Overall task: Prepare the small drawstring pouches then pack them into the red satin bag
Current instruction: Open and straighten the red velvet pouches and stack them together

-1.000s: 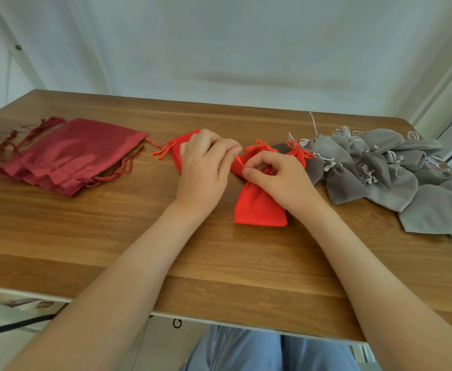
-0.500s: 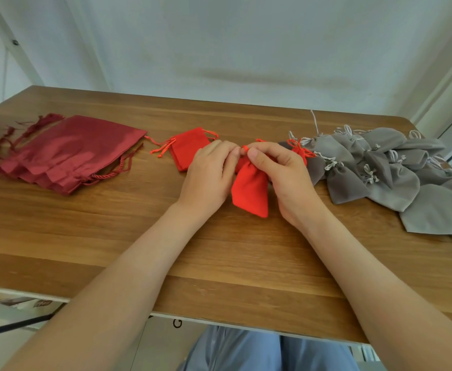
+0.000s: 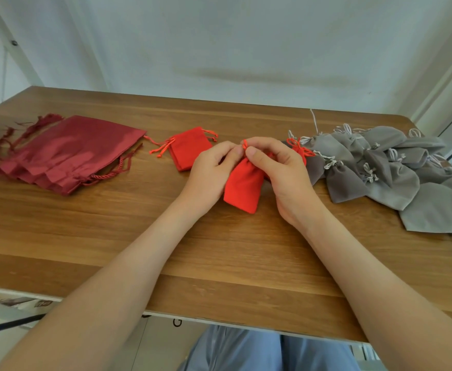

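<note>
Under the fingers, a broad wooden table [image 3: 219, 263], smooth and brown-grained. Right of the fingers, just beside the right knuckles, a heaped pile of grey pouches [image 3: 380, 170], soft and matte, with pale cords. Well left of the fingers, a flat stack of red satin bags [image 3: 67, 153], dark and glossy, with twisted rope cords. Between the fingers, a small red pouch [image 3: 243, 186] of matte cloth, roughly rectangular, hanging neck-up. Left hand [image 3: 208, 175] and right hand [image 3: 283, 175] both curled, fingertips pinching its drawstring [image 3: 245, 144] at the gathered neck. Just left of the fingers, a second red pouch [image 3: 190, 151] lying flat, cords loose. Behind the right fingers, a third red pouch [image 3: 299, 151], knotted and mostly hidden.
</note>
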`<move>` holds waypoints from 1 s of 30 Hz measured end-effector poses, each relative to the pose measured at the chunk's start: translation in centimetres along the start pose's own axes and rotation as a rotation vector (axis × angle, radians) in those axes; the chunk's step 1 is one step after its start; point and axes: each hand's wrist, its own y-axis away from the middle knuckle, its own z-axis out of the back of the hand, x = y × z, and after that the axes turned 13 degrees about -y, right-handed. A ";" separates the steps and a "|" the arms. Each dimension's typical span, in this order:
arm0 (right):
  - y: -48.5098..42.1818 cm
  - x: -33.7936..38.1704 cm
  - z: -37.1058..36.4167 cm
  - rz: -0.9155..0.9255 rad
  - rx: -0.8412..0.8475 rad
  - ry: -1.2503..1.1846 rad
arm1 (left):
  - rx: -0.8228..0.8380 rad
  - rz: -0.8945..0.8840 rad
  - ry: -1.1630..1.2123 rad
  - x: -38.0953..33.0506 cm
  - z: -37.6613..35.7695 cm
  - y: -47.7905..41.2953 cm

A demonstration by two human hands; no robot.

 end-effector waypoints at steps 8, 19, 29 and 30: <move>-0.1 -0.3 0.3 0.157 0.179 0.716 | -0.145 0.000 -0.091 0.4 -0.2 -0.1; -0.2 0.0 0.7 0.165 0.140 0.691 | -0.117 0.067 0.010 0.0 0.6 -0.3; -0.3 0.4 0.8 0.134 0.010 0.604 | -0.059 -0.228 -0.416 0.3 0.2 0.5; -0.3 0.4 0.7 0.113 -0.018 0.542 | -0.088 -0.244 -0.397 0.3 0.3 0.5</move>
